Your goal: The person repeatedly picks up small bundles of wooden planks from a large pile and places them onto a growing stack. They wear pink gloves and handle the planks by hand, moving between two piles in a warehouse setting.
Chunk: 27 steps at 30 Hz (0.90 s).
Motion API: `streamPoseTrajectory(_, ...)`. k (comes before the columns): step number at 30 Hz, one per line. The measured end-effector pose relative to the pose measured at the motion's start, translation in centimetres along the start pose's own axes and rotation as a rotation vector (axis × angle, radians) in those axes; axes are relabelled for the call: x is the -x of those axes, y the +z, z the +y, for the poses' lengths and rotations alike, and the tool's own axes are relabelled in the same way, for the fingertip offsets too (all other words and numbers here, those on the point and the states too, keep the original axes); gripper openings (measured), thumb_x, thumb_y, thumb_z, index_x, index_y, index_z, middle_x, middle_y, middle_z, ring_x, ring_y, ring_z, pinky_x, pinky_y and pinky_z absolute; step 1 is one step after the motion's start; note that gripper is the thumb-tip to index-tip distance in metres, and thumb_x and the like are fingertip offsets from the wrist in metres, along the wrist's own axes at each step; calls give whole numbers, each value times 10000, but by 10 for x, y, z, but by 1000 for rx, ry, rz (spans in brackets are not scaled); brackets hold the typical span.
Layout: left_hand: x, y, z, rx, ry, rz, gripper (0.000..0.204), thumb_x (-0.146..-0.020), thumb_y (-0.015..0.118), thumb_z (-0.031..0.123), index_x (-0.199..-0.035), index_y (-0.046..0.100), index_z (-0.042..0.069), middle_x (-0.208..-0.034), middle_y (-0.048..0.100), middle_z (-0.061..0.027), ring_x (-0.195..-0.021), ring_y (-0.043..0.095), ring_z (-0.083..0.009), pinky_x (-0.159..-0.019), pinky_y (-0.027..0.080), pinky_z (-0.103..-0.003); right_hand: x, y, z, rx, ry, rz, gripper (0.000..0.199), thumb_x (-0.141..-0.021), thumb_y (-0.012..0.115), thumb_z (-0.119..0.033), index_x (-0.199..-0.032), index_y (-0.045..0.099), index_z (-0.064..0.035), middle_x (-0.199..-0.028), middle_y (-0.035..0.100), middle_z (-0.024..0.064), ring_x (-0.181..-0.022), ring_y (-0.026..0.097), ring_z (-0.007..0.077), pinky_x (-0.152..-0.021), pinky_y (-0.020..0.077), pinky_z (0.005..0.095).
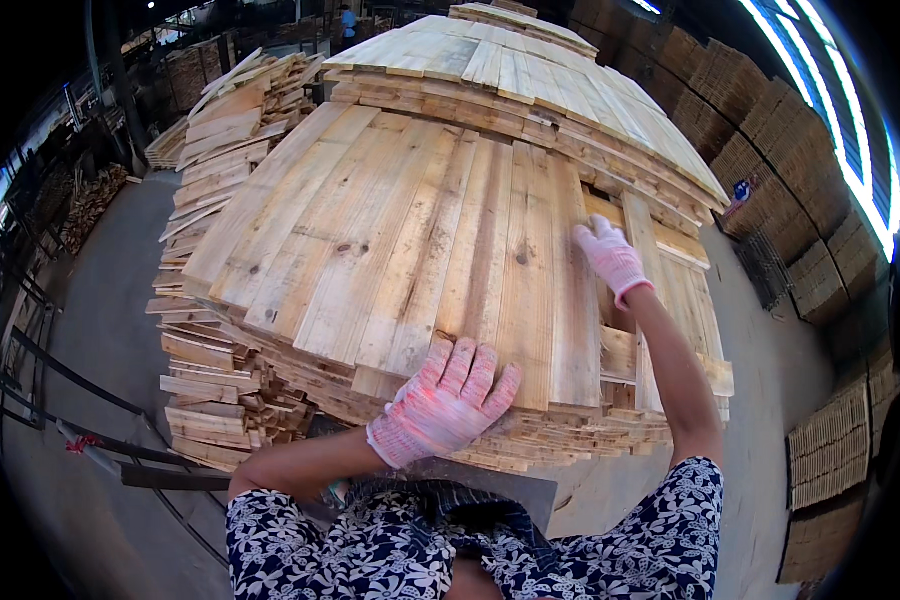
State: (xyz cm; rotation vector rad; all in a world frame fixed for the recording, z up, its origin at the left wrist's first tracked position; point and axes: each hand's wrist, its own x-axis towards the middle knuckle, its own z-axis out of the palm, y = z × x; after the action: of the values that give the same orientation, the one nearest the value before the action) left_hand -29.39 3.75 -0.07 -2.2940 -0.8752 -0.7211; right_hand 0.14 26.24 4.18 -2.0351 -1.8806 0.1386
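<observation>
Plank lengthwise away, under hands

Both gloved hands, left and right, rest on stacked wooden planks.

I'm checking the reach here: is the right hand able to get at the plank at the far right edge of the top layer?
Probably yes. The right hand already rests on the outermost plank with the arm stretched out, and nothing lies over it. The left hand lies flat on the stack's near edge.
</observation>
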Motion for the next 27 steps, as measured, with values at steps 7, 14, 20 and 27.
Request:
streamPoseTrajectory(7, -8, 19, -10, 147, -50, 73, 554, -846, 689, 497, -1223, 597, 102, -1137, 607, -214, -1067, 608, -387, -934, 494, -512, 11, -32, 89, 77, 252, -58, 558, -994, 396, -520, -1402, 525, -163, -1374, 574, 259, -1279, 531, 447, -1049, 425, 507)
streamPoseTrajectory(14, -10, 22, -19, 241, -57, 71, 532, -838, 700, 492, -1218, 601, 133, -1146, 607, -210, -1097, 593, -380, -945, 474, -496, -40, 37, 84, 148, -318, 35, 480, -1028, 388, -401, -1387, 534, -118, -1383, 588, 200, -1281, 544, 399, -1050, 453, 477)
streamPoseTrajectory(20, 49, -16, -74, -8, -181, 69, 584, -892, 600, 634, -1304, 625, 222, -1281, 601, -97, -1245, 558, -309, -1121, 369, -488, 23, -1, 54, -5, -100, 143, 557, -1017, 503, -390, -1470, 504, -68, -1427, 544, 217, -1316, 513, 332, -1101, 382, 392)
streamPoseTrajectory(27, 51, 18, -110, 38, -278, -20, 539, -893, 572, 652, -1160, 669, 195, -1082, 667, -58, -1108, 639, -278, -979, 478, -461, 203, -20, -64, -92, -340, 612, 416, -1014, 561, -106, -1410, 543, 24, -1290, 556, 208, -1127, 600, 284, -984, 505, 353)
